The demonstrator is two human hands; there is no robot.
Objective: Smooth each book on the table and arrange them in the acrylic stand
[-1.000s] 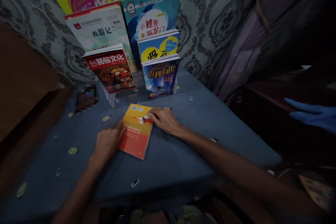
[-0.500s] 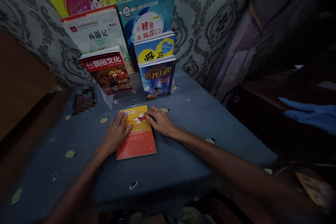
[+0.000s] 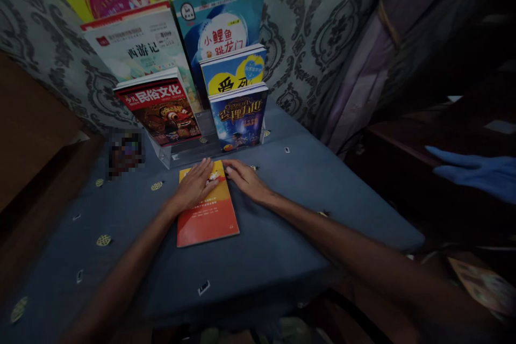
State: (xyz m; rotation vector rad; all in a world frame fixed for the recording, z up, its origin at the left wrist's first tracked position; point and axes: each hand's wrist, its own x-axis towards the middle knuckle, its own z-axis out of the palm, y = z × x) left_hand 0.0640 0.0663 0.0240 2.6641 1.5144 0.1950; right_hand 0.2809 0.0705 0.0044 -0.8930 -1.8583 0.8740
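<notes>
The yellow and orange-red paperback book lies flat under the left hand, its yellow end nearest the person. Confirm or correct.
Not the yellow: the head view shows the orange-red end nearest. The yellow and orange-red paperback book lies flat under the left hand.

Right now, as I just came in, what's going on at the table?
Someone has both hands at an orange-and-yellow paperback lying on the blue tablecloth. The left hand rests flat across its upper part, and the right hand is at its top right corner. Just behind, a red folk-culture book and a dark blue paperback stand in a clear rack.
</notes>
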